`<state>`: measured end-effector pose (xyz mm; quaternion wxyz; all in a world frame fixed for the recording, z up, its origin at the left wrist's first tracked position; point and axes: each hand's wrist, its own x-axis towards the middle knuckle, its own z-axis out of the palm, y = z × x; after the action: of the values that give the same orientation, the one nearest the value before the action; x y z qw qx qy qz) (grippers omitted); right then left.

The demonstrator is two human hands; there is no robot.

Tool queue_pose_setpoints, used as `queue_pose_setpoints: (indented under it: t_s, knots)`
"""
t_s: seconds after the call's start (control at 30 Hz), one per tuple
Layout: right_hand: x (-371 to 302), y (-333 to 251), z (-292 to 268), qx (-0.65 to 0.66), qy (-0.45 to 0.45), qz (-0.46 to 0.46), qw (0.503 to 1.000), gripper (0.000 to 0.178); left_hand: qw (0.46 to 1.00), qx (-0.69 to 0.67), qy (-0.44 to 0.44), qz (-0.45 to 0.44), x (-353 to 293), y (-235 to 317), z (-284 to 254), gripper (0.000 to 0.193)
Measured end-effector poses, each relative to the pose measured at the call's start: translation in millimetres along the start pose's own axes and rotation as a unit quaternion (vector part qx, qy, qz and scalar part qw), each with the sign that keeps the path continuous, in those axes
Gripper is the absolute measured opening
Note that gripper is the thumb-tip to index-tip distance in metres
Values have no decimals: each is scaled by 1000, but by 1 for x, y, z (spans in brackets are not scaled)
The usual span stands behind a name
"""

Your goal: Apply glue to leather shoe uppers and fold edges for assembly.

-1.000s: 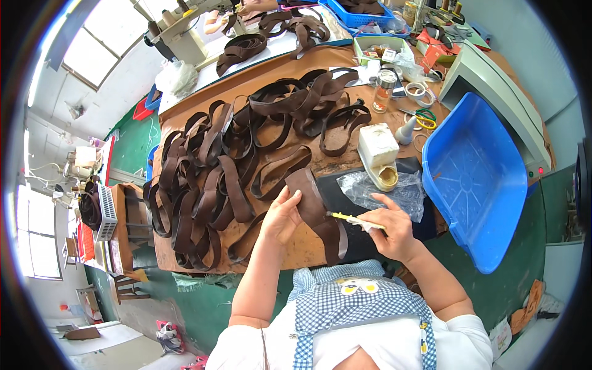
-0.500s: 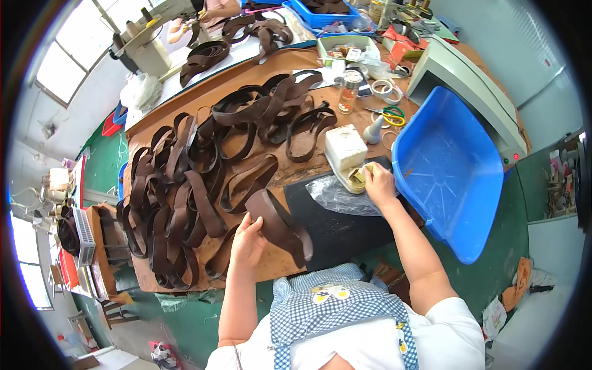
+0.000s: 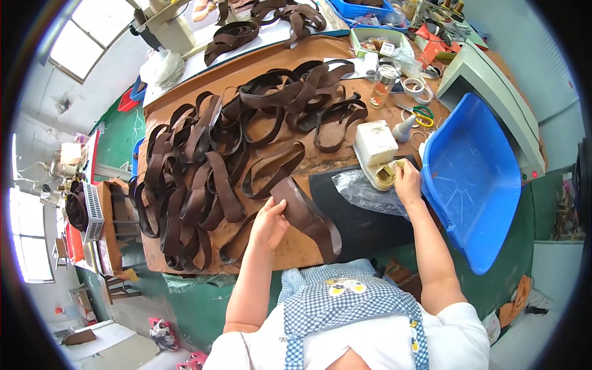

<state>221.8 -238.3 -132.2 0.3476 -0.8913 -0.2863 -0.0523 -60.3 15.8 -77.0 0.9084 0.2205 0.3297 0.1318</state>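
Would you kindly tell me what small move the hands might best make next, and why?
Probably bring the right hand from the small crusted cup over to the brown strip: it is at the cup's mouth now, while the left hand already holds the strip by its edge.

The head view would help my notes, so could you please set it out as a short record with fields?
Left hand: holds a brown strip by its edge
Right hand: at the mouth of a yellowish cup; what it grips is unclear
Black mat: partly under a clear plastic bag
To the left: heaped brown looped bands
To the right: blue plastic tub
Beyond the cup: green-and-yellow-handled scissors
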Motion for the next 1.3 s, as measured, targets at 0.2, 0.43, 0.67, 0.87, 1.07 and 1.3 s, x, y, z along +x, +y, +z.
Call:
queue_pose_setpoints:
  t_s: [0.2, 0.43, 0.67, 0.87, 1.07, 1.3]
  knots:
    - [-41, -8, -14, -44, -59, -56, 996, 9, 1000, 20, 5, 5, 10, 3, 0, 25]
    - [-48, -28, -43, -11, -57, -4, 998, 3, 1000, 27, -9, -9, 17, 4, 19, 21]
    - [-32, -95, -69, 307, -83, 84, 944, 8, 998, 50, -36, -28, 20, -3, 29, 28]
    - [-30, -143, -77, 251, -100, -177, 946, 15, 995, 75, -54, -28, 14, -9, 47, 28]
    - [-33, -145, -81, 205, -112, -280, 931, 23, 994, 89, -59, -26, 10, -11, 48, 29]
    - [-42, -139, -98, 177, -146, -346, 910, 24, 996, 73, -45, -11, 5, -11, 41, 29]
